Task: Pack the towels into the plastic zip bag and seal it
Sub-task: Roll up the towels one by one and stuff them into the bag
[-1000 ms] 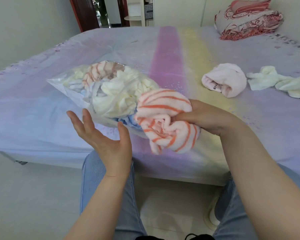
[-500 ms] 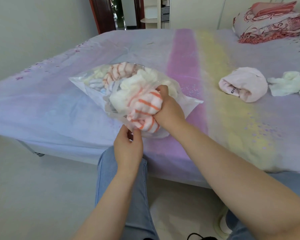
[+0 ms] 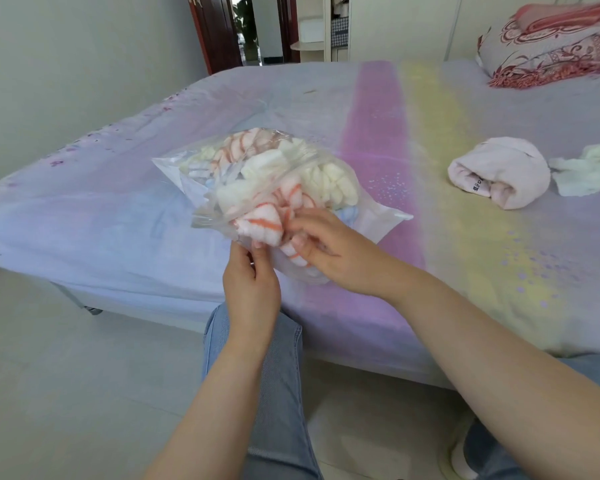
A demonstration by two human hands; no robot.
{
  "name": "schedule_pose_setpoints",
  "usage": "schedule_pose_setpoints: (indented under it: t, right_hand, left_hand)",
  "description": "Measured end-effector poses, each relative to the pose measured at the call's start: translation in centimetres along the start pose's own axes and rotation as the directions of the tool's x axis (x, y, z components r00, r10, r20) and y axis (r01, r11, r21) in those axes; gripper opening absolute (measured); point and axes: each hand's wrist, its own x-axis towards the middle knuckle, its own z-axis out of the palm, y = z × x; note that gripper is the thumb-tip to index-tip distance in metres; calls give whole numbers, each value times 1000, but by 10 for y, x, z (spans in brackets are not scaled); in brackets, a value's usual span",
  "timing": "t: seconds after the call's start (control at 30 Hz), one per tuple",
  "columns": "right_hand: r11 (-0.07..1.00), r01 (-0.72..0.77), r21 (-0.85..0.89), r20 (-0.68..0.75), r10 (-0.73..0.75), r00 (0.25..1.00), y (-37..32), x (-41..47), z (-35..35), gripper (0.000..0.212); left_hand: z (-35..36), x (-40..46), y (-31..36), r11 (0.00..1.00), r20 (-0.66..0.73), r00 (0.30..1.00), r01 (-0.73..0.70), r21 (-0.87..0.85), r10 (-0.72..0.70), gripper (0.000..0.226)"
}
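- Head view: a clear plastic zip bag (image 3: pixel 371 221) is lying on the near part of the bed (image 3: pixel 118 216), with its open mouth facing the person at the bed's front edge.
- The bag is bulging with rolled towels: white and pale yellow ones (image 3: pixel 329 181) are sitting along its right side, and another orange-striped one (image 3: pixel 243 147) is showing at its far end.
- An orange-striped towel (image 3: pixel 260 225) is sitting right at the mouth of the bag, partly inside and partly poking out toward the person.
- The left hand (image 3: pixel 252 282) is reaching up from below, its fingers curling and pinching the lower lip of the bag just under the striped towel.
- The right hand (image 3: pixel 329 254) is coming in from the right, its fingers bending round the striped towel at the mouth, with the thumb lying against the plastic; the fingertips are blurred, so the exact grip is hard to read.
- The two hands are sitting close together, nearly touching at the bag's opening.
- A rolled pale pink towel (image 3: pixel 499 171) is lying on the bed well to the right of the bag, outside it.
- A crumpled pale green towel (image 3: pixel 589 174) is lying just beside the pink one, at the right edge of the view.
- A folded patterned red and grey quilt (image 3: pixel 548 53) is resting at the far right corner of the bed.
- The person's knees in blue jeans (image 3: pixel 274 358) are showing below the hands, over a pale tiled floor (image 3: pixel 66 393).
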Motion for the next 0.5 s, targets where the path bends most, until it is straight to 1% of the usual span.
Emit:
schedule_pose_setpoints:
  t: [0.03,0.07,0.13,0.17,0.23,0.27,0.33,0.37,0.43,0.5]
  right_hand:
    - [999,-53,-9,88,54,995,-3,-1,0,44]
    - [988,-151,15,158,147,976,-9,-2,-2,46]
    - [939,-334,77,249,306,919,-12,5,-3,48]
    - [917,-389,90,284,351,892,-14,11,-2,53]
    - [911,-408,50,315,374,872,-15,31,3,64]
    - [911,-412,16,318,386,866,-13,43,8,64]
    - [889,-458,2,338,431,837,-4,69,20,54]
    - [880,-474,-24,353,451,820,5,84,28,53]
    - [871,-476,-123,385,484,786,19,109,42,60]
    - [860,-468,-205,418,509,752,27,125,47,60]
  left_hand:
    - [0,0,1,1000,-6,1000,1,0,-1,17]
    - [-1,0,1,1000,-15,1000,9,-4,-9,19]
    - [-4,0,3,1000,-21,1000,5,-3,-5,24]
    - [-5,-1,3,1000,-19,1000,-15,3,15,27]
    - [-6,-2,5,998,-1,998,-68,1,68,28]
    - [-6,-2,6,997,11,997,-81,-9,81,25]
    - [-6,-1,7,996,24,997,-79,-37,80,24]
    - [-7,0,7,996,20,997,-73,-49,74,23]
    - [-11,3,9,996,6,998,-67,-61,67,22]
    - [-15,4,10,996,-7,998,-68,-61,67,24]
